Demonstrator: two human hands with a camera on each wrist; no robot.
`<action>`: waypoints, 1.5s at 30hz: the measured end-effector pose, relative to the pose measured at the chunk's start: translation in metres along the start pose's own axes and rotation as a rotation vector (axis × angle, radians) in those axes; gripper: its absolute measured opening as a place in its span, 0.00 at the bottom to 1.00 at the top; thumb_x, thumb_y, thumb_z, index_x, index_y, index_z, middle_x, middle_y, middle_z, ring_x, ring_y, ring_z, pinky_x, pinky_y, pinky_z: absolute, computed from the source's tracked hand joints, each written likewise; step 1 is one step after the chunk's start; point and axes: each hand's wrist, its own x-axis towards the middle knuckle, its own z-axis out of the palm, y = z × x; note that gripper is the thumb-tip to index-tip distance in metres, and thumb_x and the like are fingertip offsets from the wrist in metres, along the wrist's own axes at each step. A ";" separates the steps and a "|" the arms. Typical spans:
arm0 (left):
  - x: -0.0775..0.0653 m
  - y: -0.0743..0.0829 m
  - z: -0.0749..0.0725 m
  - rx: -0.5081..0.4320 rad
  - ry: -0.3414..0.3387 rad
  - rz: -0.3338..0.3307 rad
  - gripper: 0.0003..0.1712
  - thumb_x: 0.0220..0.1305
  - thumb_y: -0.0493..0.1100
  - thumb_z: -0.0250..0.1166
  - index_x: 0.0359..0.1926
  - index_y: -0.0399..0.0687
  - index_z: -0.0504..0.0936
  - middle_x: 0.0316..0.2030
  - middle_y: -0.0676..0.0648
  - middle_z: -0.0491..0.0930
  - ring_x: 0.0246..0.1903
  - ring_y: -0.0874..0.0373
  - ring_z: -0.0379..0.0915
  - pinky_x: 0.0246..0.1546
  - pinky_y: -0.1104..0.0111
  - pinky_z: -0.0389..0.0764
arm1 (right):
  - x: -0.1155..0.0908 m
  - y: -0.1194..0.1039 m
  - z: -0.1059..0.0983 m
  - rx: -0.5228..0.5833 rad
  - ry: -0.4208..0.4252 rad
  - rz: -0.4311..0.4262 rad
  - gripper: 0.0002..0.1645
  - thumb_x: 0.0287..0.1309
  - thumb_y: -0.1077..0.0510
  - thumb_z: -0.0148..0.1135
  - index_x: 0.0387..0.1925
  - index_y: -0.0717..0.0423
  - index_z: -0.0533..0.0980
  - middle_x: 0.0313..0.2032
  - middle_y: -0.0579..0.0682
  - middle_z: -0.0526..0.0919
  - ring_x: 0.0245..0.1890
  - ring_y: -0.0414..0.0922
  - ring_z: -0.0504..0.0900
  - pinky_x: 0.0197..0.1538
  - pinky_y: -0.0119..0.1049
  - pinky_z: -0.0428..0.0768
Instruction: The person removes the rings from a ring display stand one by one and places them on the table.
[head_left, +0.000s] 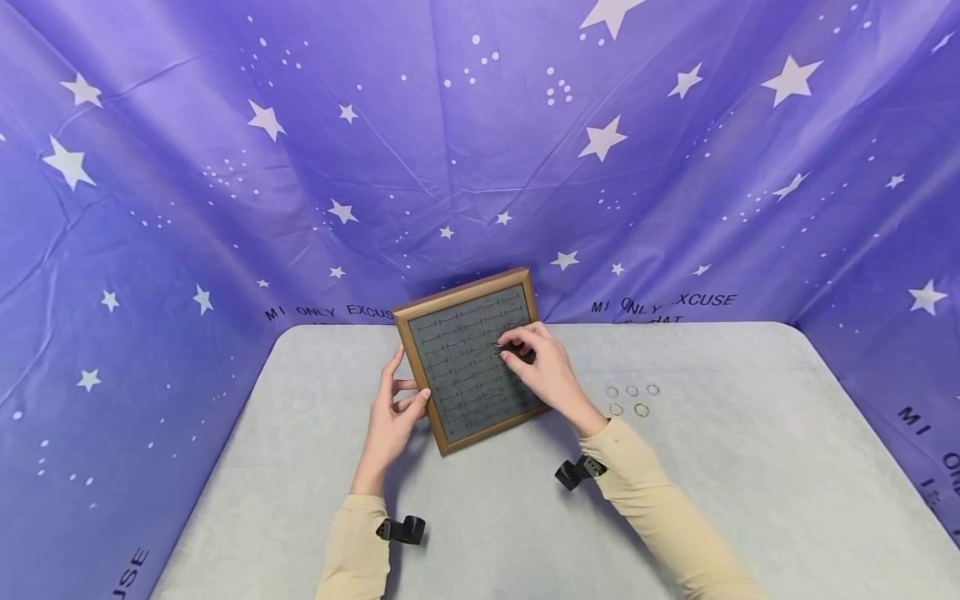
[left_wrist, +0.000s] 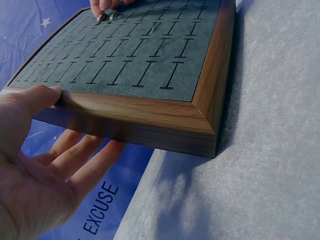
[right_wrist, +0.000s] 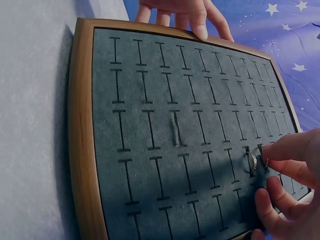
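A wood-framed ring display tray [head_left: 448,445] with a dark slotted pad [left_wrist: 150,42] is propped at a tilt above the table. My left hand [head_left: 388,421] grips its left side, thumb on the frame and the other fingers behind. Over the upper right of the pad, my right hand [head_left: 551,371] pinches a small ring [right_wrist: 266,162] at a slot; the fingers partly cover it. Beside that, another ring [right_wrist: 254,161] sits in a neighbouring slot. One slot [right_wrist: 176,129] elsewhere on the pad looks slightly parted and paler.
Several loose rings [head_left: 632,390] lie in two short rows on the pale table [head_left: 720,492], right of the tray. A purple star-printed curtain [head_left: 465,167] hangs behind and along both sides. Black wrist cameras [head_left: 405,530] are strapped to both sleeves.
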 end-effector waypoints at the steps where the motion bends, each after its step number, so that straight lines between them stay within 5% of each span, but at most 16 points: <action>1: 0.000 0.000 0.000 0.001 -0.002 0.000 0.43 0.66 0.29 0.59 0.76 0.50 0.50 0.45 0.33 0.68 0.42 0.34 0.77 0.39 0.51 0.82 | 0.000 -0.001 0.000 -0.001 0.002 0.001 0.09 0.53 0.65 0.69 0.37 0.55 0.82 0.34 0.51 0.76 0.34 0.47 0.74 0.39 0.41 0.73; 12: -0.001 -0.001 0.000 -0.006 -0.011 0.001 0.43 0.66 0.28 0.59 0.76 0.49 0.49 0.45 0.34 0.68 0.42 0.34 0.77 0.39 0.52 0.82 | 0.000 0.002 0.000 0.035 -0.012 0.015 0.04 0.54 0.64 0.65 0.29 0.55 0.77 0.34 0.52 0.74 0.34 0.47 0.72 0.40 0.40 0.73; 25: 0.000 -0.002 -0.001 -0.012 -0.011 0.006 0.43 0.66 0.28 0.59 0.76 0.48 0.49 0.45 0.34 0.68 0.42 0.34 0.78 0.39 0.58 0.83 | -0.007 0.006 -0.009 0.140 -0.075 0.037 0.05 0.60 0.61 0.62 0.32 0.60 0.76 0.35 0.52 0.75 0.37 0.48 0.74 0.42 0.41 0.75; 37: 0.000 -0.002 -0.001 -0.005 -0.015 -0.001 0.43 0.67 0.29 0.59 0.76 0.49 0.48 0.45 0.34 0.68 0.43 0.35 0.78 0.39 0.58 0.83 | -0.024 0.011 -0.012 0.222 -0.019 0.145 0.06 0.57 0.70 0.63 0.36 0.60 0.78 0.35 0.55 0.76 0.33 0.46 0.74 0.38 0.39 0.72; 45: 0.000 -0.003 -0.001 -0.008 -0.012 0.002 0.43 0.67 0.29 0.59 0.76 0.49 0.49 0.45 0.34 0.69 0.43 0.33 0.77 0.40 0.55 0.82 | -0.034 0.019 -0.019 0.201 0.014 0.182 0.04 0.57 0.68 0.63 0.33 0.59 0.77 0.36 0.54 0.78 0.36 0.50 0.75 0.45 0.53 0.68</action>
